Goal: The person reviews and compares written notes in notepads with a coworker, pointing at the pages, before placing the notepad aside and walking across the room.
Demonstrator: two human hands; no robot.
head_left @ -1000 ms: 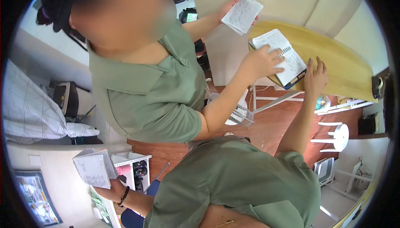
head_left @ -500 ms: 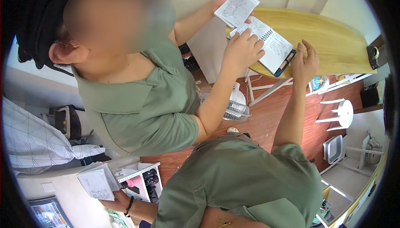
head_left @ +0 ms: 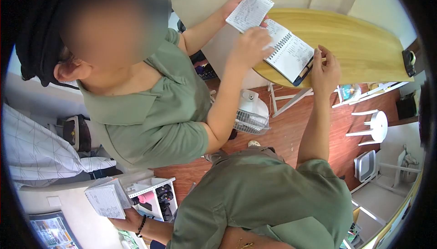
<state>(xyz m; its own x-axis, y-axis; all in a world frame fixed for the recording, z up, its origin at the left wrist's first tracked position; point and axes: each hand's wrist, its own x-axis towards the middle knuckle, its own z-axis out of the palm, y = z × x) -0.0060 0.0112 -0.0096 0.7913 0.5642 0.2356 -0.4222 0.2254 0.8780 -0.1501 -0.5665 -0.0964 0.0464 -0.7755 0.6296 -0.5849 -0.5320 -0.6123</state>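
My left hand (head_left: 129,220), with a dark beaded bracelet at the wrist, grips a spiral notebook (head_left: 105,199) with handwritten pages. My right hand (head_left: 326,69) is at the edge of the yellow wooden table (head_left: 359,48), beside the lower right corner of another open spiral notebook (head_left: 289,51). Its fingers are loosely bent and apart, with nothing visibly held. A dark pen (head_left: 305,68) lies along that notebook's edge. Across from me, a co-worker holds a small written notepad (head_left: 250,10) in one hand; the co-worker's other hand (head_left: 251,46) is over the open notebook's left page, blurred.
Below the table stand a white fan (head_left: 252,112) and a white stool (head_left: 378,127) on the reddish floor. A tape roll (head_left: 411,62) sits at the table's far right end. White shelves (head_left: 154,190) with dark items are at lower left, a patterned curtain (head_left: 41,149) above them.
The co-worker's free hand has moved left across the open notebook, and the notepad has shifted left. My right hand has come closer to the notebook's edge. The view has tilted somewhat.
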